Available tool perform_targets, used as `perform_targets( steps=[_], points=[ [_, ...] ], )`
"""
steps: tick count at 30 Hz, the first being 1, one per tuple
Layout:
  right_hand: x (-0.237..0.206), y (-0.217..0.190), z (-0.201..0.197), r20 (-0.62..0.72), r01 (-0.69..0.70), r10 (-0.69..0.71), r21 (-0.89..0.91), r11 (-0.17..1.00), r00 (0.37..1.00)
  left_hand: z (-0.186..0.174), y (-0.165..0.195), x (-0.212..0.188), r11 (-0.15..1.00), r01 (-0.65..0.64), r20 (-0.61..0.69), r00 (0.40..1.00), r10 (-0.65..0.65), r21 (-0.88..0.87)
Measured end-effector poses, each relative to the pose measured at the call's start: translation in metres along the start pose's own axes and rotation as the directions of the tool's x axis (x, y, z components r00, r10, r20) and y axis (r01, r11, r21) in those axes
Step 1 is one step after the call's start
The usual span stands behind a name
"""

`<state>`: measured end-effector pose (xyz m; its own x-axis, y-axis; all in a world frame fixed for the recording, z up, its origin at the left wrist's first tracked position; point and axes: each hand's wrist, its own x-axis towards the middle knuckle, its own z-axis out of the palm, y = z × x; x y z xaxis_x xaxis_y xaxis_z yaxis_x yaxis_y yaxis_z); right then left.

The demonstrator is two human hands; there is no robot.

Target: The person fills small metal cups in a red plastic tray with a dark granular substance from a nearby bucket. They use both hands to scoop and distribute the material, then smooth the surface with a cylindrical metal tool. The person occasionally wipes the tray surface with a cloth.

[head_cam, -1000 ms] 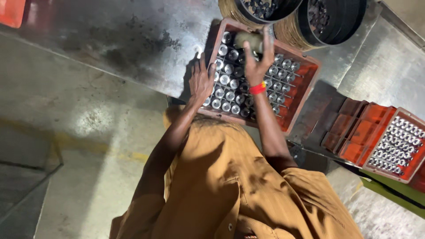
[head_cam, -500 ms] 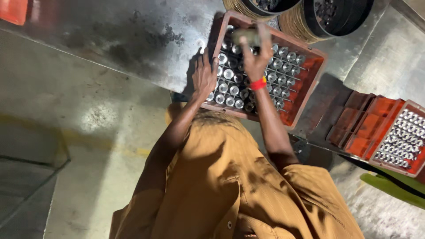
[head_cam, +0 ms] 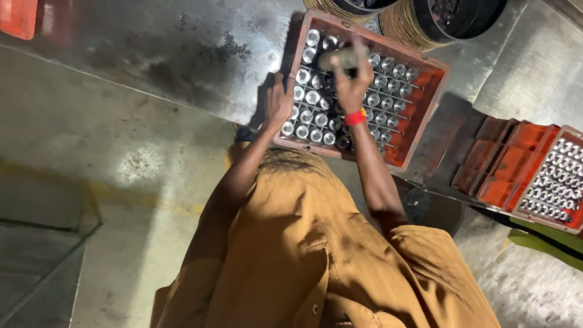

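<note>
- The right hand is closed around a small greyish bottle-like object, lifted just above the far end of the red crate; motion blur keeps me from telling exactly what it is.
- The left hand rests on the near-left rim of the crate, fingers curled over the edge, gripping the crate itself.
- A red-and-yellow wristband sits on the right wrist, over the middle of the crate.
- The crate is divided into cells, and nearly all of them show round silvery bottle tops. By my reckoning the crate is close to full; a few dark cells near the raised hand look open, though shadow makes that uncertain.
- The crate lies on a dull metal worktop, stained dark to the left of the crate.
- Beyond the crate's far edge, two round woven baskets are cut off by the top of the view; their contents are dark and unreadable.
- To the right of the crate, further red crates stand lower down, one showing rows of the same silvery tops, partly cut off at the edge.
- Far left of the crate, a red corner pokes in, too cropped to identify.
- Nearer than the crate, the person's tan shirt fills the foreground and hides what lies beneath.
</note>
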<state>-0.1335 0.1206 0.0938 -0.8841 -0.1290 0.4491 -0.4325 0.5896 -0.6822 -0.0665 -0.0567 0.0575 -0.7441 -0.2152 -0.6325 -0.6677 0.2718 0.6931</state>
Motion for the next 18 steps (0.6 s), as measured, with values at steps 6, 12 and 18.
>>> perform_targets(
  steps=[6,12,18],
  points=[
    [-0.023,-0.030,0.009,0.173,0.019,-0.021,0.012,1.000,0.985,0.005,-0.012,0.009,0.968,-0.210,-0.122,0.973,0.194,-0.135],
    [-0.030,-0.011,0.001,-0.058,0.091,-0.093,-0.039,0.995,0.994,0.002,-0.007,0.005,0.987,-0.125,-0.092,0.989,0.116,-0.098],
    [-0.037,-0.030,-0.010,-0.065,-0.070,0.072,0.032,0.997,0.995,0.004,-0.003,0.006,0.983,-0.172,-0.133,0.977,0.164,-0.057]
  ],
)
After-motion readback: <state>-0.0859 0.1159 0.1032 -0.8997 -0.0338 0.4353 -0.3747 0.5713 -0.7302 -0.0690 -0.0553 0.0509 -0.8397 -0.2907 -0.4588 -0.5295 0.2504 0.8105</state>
